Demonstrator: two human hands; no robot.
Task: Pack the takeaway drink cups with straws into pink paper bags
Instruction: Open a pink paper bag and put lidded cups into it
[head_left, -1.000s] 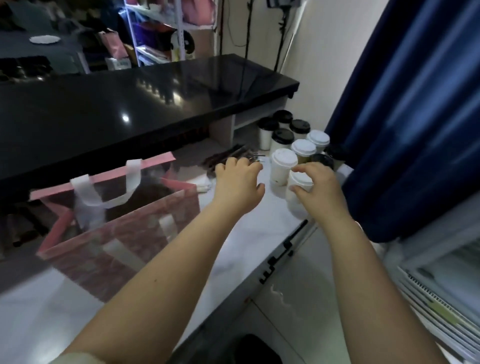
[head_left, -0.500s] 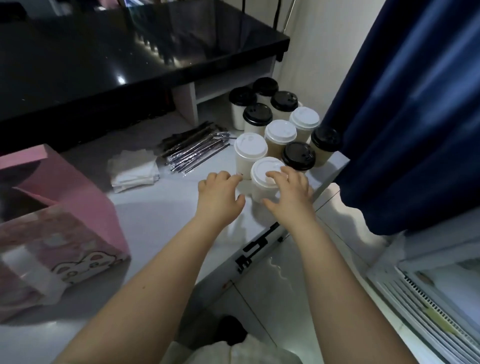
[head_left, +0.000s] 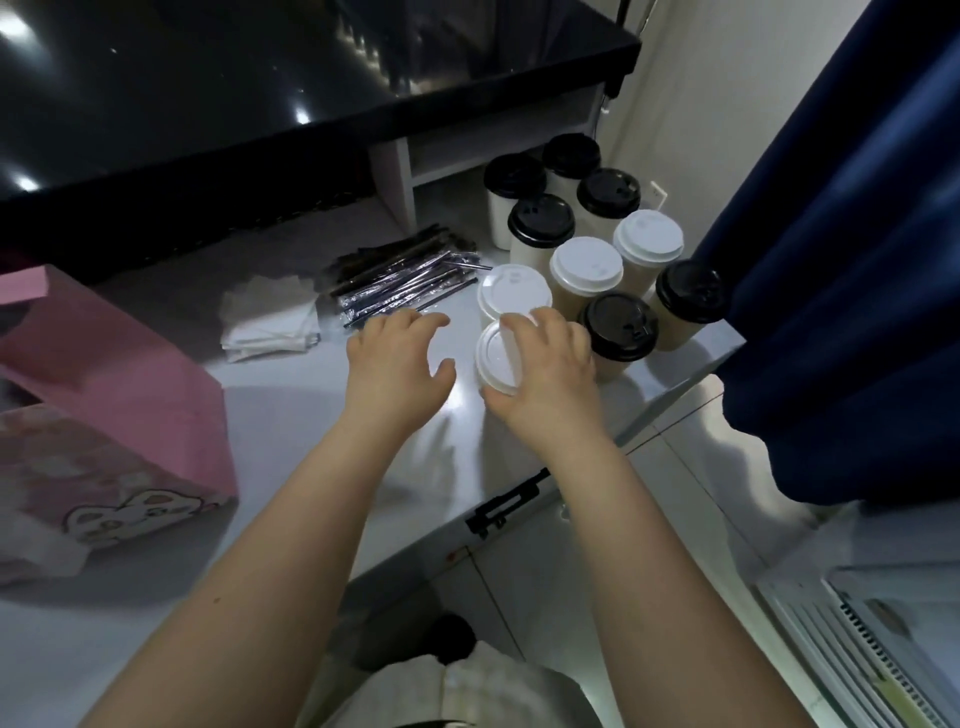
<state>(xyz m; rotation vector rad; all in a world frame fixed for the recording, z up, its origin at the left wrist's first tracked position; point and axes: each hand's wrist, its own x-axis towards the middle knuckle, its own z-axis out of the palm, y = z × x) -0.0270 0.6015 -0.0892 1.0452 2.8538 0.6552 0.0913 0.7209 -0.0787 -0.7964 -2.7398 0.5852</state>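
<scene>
A white-lidded paper cup (head_left: 496, 358) is being gripped around its lid by the curled fingers and thumb of the right hand (head_left: 545, 364), at the near right edge of the white counter (head_left: 322, 415). The left hand (head_left: 397, 364) is being held just beside it, fingers spread, gripping nothing. The cup is being crowded from behind by other black- and white-lidded cups (head_left: 587, 270). Wrapped straws (head_left: 405, 286), napkins (head_left: 270, 327) and a pink paper bag (head_left: 130, 395) are lying to the left.

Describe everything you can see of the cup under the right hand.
The cup is a takeaway cup with a round white plastic-looking lid, its body almost wholly hidden. It stands upright on the pale counter, nearest the person, in front of another white-lidded cup. The right hand grips its lid, fingers over the far rim, thumb at the near rim. The left hand does not touch it.
</scene>
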